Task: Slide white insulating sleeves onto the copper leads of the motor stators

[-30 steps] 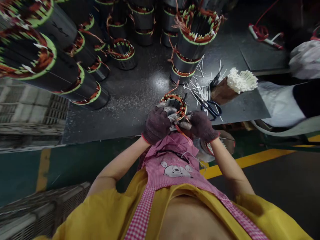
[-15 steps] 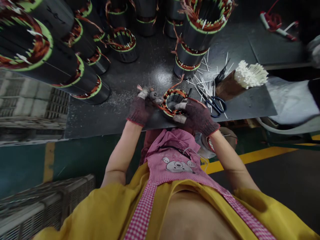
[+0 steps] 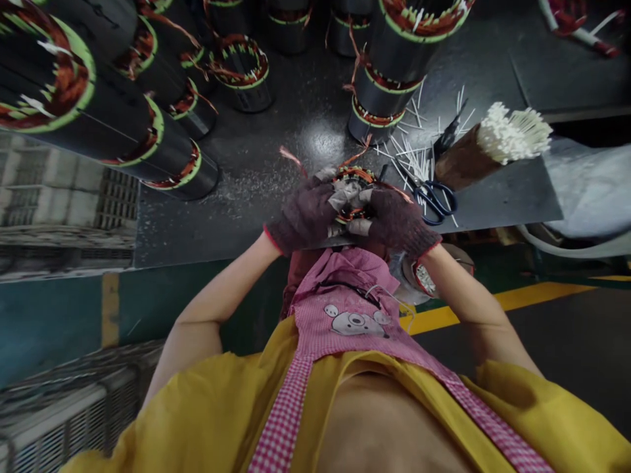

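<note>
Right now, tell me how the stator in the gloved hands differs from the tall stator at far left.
The stator between the left hand and right hand is short; the tall stator is far longer. The held stator is gripped in knit gloves; the tall stator stands untouched among others. The gloves mostly hide the held stator's windings; the tall stator's show openly. Both have copper windings and green rims.

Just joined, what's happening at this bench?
A person in dark knit gloves is holding a small wound stator between the left hand and right hand, at the edge of a dark metal table. Black-handled scissors lie just beyond the right hand, among loose white sticks. Nearby is a brown-wrapped bundle of white sticks, and more wound stators stand on the table.
</note>
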Demonstrator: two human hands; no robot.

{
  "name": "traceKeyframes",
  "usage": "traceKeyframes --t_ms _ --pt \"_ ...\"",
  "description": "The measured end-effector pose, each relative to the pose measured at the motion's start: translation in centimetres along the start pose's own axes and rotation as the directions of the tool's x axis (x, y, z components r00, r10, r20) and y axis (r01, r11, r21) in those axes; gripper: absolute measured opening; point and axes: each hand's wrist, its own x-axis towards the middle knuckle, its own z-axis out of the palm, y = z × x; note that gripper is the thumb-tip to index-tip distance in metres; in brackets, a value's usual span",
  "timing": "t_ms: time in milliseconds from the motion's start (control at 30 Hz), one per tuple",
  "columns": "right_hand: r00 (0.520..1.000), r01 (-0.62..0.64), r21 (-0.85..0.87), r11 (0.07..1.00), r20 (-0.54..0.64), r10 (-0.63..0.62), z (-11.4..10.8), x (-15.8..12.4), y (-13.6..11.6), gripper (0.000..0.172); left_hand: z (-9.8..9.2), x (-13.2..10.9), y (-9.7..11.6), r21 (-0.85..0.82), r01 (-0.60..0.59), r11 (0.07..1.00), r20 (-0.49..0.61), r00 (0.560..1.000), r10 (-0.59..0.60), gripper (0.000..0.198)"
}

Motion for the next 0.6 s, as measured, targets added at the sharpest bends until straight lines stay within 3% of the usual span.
traceKeyframes --t_ms 133,333,467,600 --pt "0.989 -0.07 -0.089 0.994 -0.137 0.057 0.4 0.6 0.2 0.032 1.7 1.6 -2.1 -0.064 -0.078 0.995 -0.022 0.997 0.077 0.073" --pt "0.943 0.045 0.043 0.998 -0.33 -0.028 2.2 -0.2 1.6 0.037 2.2 1.4 -1.8 -0.129 0.016 0.991 -0.037 0.999 -0.021 0.075" --pt "0.85 0.177 0.091 0.98 -0.516 -0.105 4.7 -1.1 2.1 0.031 2.2 0.8 -1.5 -0.134 0.018 0.991 -0.074 0.997 -0.028 0.071" --pt "0.758 0.218 -0.025 0.976 -0.626 -0.186 5.9 -2.1 2.0 0.01 2.4 0.1 -1.2 -0.06 0.076 0.995 -0.122 0.989 -0.083 0.05"
